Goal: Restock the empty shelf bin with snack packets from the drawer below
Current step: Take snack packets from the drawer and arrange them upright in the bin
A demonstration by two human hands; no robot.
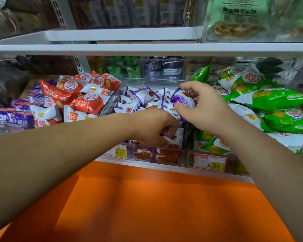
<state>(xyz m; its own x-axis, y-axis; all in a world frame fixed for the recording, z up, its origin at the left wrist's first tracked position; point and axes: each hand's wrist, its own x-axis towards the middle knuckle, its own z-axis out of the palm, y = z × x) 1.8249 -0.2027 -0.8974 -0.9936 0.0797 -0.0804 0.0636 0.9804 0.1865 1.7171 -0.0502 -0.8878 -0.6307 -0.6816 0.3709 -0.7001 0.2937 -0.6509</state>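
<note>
A single purple snack packet (181, 102) is pinched between the thumb and fingers of the right hand (204, 109) and held just above the right side of the clear shelf bin (110, 100). The bin is already heaped with like packets (143, 95); more than ten can be made out, but no exact count is possible. The left hand (156, 128) is sunk into the front of the heap with its fingers curled; whether a packet is gripped there cannot be told. Placing is judged to be the step in hand, with the task near its end. Next, the held packet would need to be lowered into a gap and let go. Red packets (88, 95) are piled to the left and green packets (269, 100) to the right. Two yellow price tags (120, 151) are fixed below, above an orange surface (147, 206).
</note>
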